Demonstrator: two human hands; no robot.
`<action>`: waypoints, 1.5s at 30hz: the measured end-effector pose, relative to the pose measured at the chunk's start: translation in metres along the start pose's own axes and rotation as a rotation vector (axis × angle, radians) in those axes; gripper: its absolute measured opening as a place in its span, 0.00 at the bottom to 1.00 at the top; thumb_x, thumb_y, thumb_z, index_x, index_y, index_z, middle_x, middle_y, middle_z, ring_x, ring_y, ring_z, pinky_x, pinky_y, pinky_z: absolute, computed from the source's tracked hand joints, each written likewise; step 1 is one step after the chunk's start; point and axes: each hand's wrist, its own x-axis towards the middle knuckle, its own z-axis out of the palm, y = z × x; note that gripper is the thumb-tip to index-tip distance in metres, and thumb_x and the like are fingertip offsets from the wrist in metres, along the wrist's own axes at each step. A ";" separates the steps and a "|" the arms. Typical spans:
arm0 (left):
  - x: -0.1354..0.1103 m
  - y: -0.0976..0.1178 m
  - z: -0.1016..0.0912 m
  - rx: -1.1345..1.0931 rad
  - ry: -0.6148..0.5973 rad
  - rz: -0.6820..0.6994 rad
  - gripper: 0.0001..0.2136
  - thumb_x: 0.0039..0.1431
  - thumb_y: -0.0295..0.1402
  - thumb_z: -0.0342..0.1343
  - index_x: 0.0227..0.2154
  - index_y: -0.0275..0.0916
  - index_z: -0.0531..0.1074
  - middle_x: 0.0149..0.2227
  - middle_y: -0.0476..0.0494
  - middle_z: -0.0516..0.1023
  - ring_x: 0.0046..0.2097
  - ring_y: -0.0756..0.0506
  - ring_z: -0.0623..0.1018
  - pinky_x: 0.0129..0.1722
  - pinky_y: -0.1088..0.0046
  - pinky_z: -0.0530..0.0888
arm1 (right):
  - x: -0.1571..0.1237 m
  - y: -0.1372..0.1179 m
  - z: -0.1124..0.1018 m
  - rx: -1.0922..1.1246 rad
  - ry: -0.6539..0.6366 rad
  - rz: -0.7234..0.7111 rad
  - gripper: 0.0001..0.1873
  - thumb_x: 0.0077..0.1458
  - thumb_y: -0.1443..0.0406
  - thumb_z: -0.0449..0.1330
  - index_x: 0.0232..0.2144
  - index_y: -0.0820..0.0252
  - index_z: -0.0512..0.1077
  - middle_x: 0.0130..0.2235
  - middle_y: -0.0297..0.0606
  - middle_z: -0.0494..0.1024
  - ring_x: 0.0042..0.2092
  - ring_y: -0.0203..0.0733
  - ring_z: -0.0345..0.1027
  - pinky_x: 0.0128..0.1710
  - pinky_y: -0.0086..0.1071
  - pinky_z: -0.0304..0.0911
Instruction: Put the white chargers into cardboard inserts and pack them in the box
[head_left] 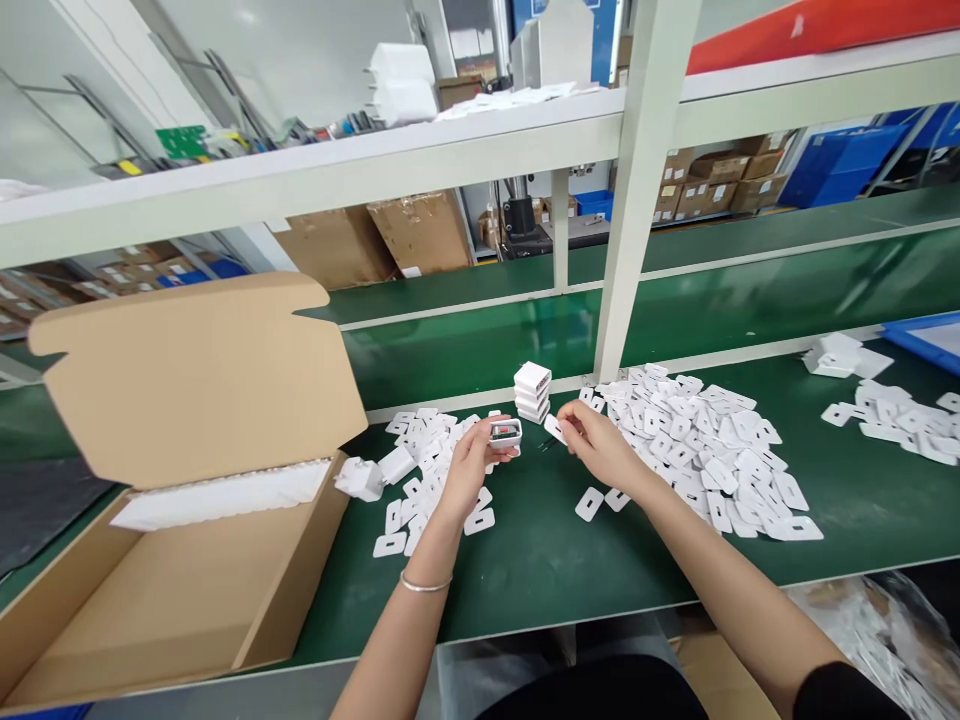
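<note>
Over the green workbench (532,575), the left hand (472,458) grips an open-ended charger housing (505,434) — likely light, stiff, best held by its sides; the right hand (600,442) pinches a slotted white plate (554,429) — probably slick, edge-held.

White open housing (517,437), inner parts (504,431) visible, near a tilted white slotted plate (553,428).

Factory workshop: long green workbench (540,580), stacked cartons (690,198), blue bins (832,165), heaped white parts (697,440).

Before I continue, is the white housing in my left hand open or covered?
Open: the white housing shows its inner parts at an uncovered end.
</note>
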 end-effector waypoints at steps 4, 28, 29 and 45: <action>-0.003 -0.008 0.019 -0.179 0.039 -0.002 0.25 0.69 0.54 0.49 0.47 0.37 0.75 0.34 0.44 0.81 0.32 0.46 0.78 0.37 0.67 0.75 | 0.015 0.009 0.023 0.522 0.038 0.067 0.16 0.70 0.48 0.52 0.41 0.53 0.62 0.35 0.34 0.79 0.31 0.40 0.78 0.37 0.39 0.76; -0.026 -0.027 0.016 0.182 -0.107 0.230 0.18 0.76 0.50 0.45 0.53 0.43 0.70 0.51 0.41 0.75 0.42 0.45 0.75 0.41 0.67 0.73 | -0.013 0.002 0.055 0.090 0.198 -0.411 0.11 0.66 0.71 0.64 0.46 0.50 0.77 0.48 0.39 0.82 0.52 0.47 0.74 0.53 0.44 0.71; -0.027 -0.025 0.015 0.201 -0.122 0.271 0.18 0.76 0.49 0.46 0.54 0.43 0.70 0.51 0.40 0.75 0.44 0.43 0.75 0.42 0.66 0.74 | -0.013 0.001 0.054 0.098 0.212 -0.412 0.11 0.66 0.71 0.64 0.46 0.50 0.77 0.48 0.38 0.82 0.51 0.47 0.75 0.52 0.44 0.72; -0.036 -0.025 0.018 0.342 -0.072 0.588 0.16 0.77 0.47 0.40 0.56 0.47 0.66 0.56 0.38 0.63 0.59 0.38 0.68 0.60 0.54 0.71 | -0.020 0.003 0.056 0.587 -0.202 0.140 0.24 0.70 0.45 0.55 0.56 0.52 0.70 0.47 0.40 0.76 0.48 0.46 0.73 0.47 0.40 0.72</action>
